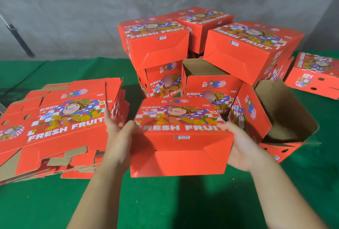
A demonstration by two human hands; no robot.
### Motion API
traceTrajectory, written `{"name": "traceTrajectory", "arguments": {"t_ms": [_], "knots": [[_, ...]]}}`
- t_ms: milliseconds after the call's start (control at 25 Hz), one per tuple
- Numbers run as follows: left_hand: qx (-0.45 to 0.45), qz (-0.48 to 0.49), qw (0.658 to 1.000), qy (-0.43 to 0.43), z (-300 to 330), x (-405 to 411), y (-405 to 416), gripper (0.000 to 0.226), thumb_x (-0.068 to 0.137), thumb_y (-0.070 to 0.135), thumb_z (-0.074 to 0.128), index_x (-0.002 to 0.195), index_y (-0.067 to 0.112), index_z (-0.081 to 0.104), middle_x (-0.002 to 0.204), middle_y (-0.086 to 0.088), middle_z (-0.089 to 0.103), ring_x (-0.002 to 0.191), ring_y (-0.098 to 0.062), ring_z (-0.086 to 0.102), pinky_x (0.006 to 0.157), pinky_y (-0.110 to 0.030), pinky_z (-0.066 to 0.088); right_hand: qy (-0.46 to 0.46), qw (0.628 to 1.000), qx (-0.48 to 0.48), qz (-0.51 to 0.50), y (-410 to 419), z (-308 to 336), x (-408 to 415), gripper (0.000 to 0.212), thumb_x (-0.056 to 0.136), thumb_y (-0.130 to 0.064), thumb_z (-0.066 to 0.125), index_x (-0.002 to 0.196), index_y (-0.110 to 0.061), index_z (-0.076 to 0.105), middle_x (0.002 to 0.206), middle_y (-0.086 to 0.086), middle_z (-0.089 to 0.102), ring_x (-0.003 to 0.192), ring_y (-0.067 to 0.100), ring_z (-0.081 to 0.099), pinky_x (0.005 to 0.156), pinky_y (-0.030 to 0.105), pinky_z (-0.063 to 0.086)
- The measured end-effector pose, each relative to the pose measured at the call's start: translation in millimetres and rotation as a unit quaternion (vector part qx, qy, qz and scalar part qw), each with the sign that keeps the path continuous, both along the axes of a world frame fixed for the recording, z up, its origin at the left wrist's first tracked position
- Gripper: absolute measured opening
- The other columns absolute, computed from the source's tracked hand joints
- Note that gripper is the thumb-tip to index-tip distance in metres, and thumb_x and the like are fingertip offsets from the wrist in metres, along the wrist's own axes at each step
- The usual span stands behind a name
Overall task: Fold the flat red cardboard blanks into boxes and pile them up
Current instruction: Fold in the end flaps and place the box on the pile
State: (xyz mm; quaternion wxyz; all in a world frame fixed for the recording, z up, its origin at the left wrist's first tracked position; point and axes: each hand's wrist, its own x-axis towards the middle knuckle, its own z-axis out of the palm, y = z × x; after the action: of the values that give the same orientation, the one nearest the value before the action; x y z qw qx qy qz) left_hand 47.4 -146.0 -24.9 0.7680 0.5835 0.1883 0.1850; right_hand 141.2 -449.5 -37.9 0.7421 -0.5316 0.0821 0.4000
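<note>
This looks like a packing room or storage workshop, though little of the room shows. A bare grey concrete wall (73, 8) runs across the far side. A counter covered in green felt-like cloth (165, 201) carries a stack of flat red printed cardboard blanks (60, 118) on the left and a heap of folded red "FRESH FRUIT" cardboard boxes (247, 45) at the far right.

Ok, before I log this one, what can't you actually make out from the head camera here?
- Far side and underside of the held box: hidden by its own panels.
- Left hand and right hand fingers behind that box: covered by it.
- Small label print: too small, blurred.
- Stack of flat blanks: cut by the left edge; count unclear.
- Pile of boxes: rear ones hidden.
</note>
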Motion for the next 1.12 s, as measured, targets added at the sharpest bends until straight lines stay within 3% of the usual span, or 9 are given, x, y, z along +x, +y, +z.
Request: {"name": "traceTrajectory", "arguments": {"t_ms": [120,280,440,600,680,760,880,1000,1120], "knots": [[-0.081,-0.180,0.967,0.158,-11.4,-8.8,4.5,0.066,0.078,0.046,0.088,0.137,0.029,0.062,0.122,-0.009,0.076,0.105,-0.030,0.076,0.074,-0.042,0.062,-0.086,0.996,-0.015,0.007,-2.1,-5.4,-1.2,0.063,0.084,-0.032,0.066,0.145,-0.023,0.055,0.130,0.014,0.071,0.116,0.031,0.071,0.090,0.045,0.057],[-0.031,-0.149,0.985,0.084,-20.9,-8.3,-5.0,0.061,0.084,0.032,0.086,0.137,0.028,0.056,0.125,-0.013,0.074,0.107,-0.036,0.075,0.077,-0.047,0.063,-0.128,0.991,0.013,-0.027,-15.2,0.8,9.2,0.062,0.086,-0.023,0.065,0.146,-0.028,0.054,0.133,0.012,0.070,0.120,0.032,0.069,0.094,0.049,0.055],[0.039,-0.138,0.990,0.002,-6.1,-3.1,-19.1,0.065,0.087,0.020,0.084,0.142,0.036,0.052,0.129,-0.007,0.073,0.108,-0.031,0.075,0.077,-0.048,0.062,-0.066,0.996,0.010,-0.067,-23.1,6.8,4.7,0.047,0.076,-0.042,0.074,0.119,-0.025,0.078,0.122,0.011,0.075,0.104,0.029,0.076,0.072,0.041,0.063],[0.054,0.002,0.997,0.048,14.9,11.7,-36.0,0.048,0.081,0.035,0.086,0.120,0.030,0.058,0.114,0.001,0.078,0.086,-0.024,0.079,0.052,-0.035,0.058,-0.089,0.989,0.023,-0.116,-24.9,17.5,2.3,0.057,0.075,-0.044,0.074,0.128,-0.025,0.069,0.121,0.011,0.076,0.099,0.029,0.077,0.065,0.037,0.063],[0.079,-0.002,0.994,0.080,16.8,18.7,-37.2,0.027,0.092,0.037,0.077,0.115,0.037,0.064,0.107,0.006,0.079,0.087,-0.018,0.079,0.058,-0.032,0.055,-0.122,0.982,0.039,-0.141,-26.4,26.1,4.6,0.060,0.079,-0.042,0.073,0.136,-0.028,0.063,0.124,0.010,0.075,0.103,0.029,0.076,0.067,0.038,0.063],[0.103,-0.032,0.989,0.100,15.6,20.2,-38.8,0.028,0.095,0.035,0.072,0.122,0.039,0.066,0.108,0.010,0.078,0.099,-0.014,0.076,0.079,-0.038,0.057,-0.189,0.965,0.046,-0.178,-28.9,30.3,9.6,0.063,0.082,-0.039,0.077,0.141,-0.034,0.057,0.131,0.007,0.071,0.112,0.031,0.073,0.072,0.042,0.063],[0.110,-0.066,0.987,0.098,7.7,22.1,-51.6,0.034,0.097,0.027,0.071,0.127,0.039,0.063,0.124,0.009,0.071,0.122,-0.015,0.065,0.109,-0.045,0.049,-0.305,0.904,0.032,-0.298,-35.2,33.5,18.5,0.086,0.074,-0.043,0.087,0.148,-0.045,0.043,0.142,0.000,0.065,0.126,0.030,0.065,0.085,0.050,0.061],[0.114,-0.102,0.980,0.124,-4.0,24.7,-74.4,0.028,0.100,0.017,0.066,0.124,0.033,0.065,0.124,0.005,0.069,0.126,-0.020,0.062,0.112,-0.041,0.044,-0.466,0.785,-0.087,-0.399,-59.9,28.5,31.1,0.115,0.070,-0.051,0.091,0.157,-0.049,0.016,0.162,0.004,0.040,0.146,0.026,0.045,0.114,0.059,0.041],[0.117,-0.136,0.973,0.142,-12.1,26.2,-92.5,0.023,0.101,0.020,0.066,0.122,0.029,0.068,0.122,0.001,0.070,0.124,-0.022,0.063,0.115,-0.043,0.042,-0.531,0.677,-0.223,-0.457,-97.9,10.7,44.5,0.124,0.069,-0.040,0.087,0.157,-0.045,0.000,0.169,0.000,0.014,0.157,0.019,0.020,0.126,0.058,0.021]]}}
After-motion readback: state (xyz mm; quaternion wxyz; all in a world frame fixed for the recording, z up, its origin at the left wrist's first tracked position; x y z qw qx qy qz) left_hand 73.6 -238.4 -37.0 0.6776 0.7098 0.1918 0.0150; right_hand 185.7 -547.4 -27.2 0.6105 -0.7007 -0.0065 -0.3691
